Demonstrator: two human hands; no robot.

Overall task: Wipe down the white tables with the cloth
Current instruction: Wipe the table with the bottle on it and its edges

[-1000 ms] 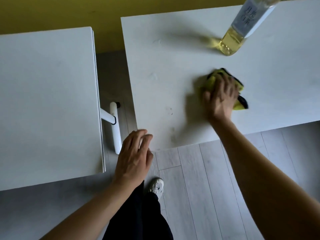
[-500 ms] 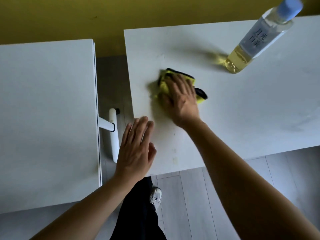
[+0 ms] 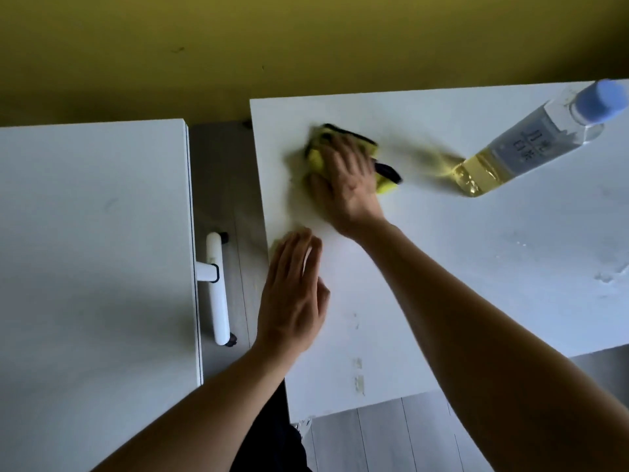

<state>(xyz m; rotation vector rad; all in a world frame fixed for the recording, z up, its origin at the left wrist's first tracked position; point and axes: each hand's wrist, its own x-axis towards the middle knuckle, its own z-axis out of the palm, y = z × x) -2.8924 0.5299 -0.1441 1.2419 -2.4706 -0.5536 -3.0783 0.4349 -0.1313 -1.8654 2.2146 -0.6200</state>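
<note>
We see only the edges of the yellow cloth, smeared by motion blur; the right hand covers its middle. At two o'clock, the bottle loses part of its blue cap to the frame's edge, and its label is unreadable. Both tabletops run out of frame.

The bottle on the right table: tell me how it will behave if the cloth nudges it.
The bottle stands tall and narrow, so it would probably tip rather than slide. Only its lower part holds yellow liquid, so it is likely light and easily shoved. If it falls, its squarish shoulders may limit rolling.
</note>
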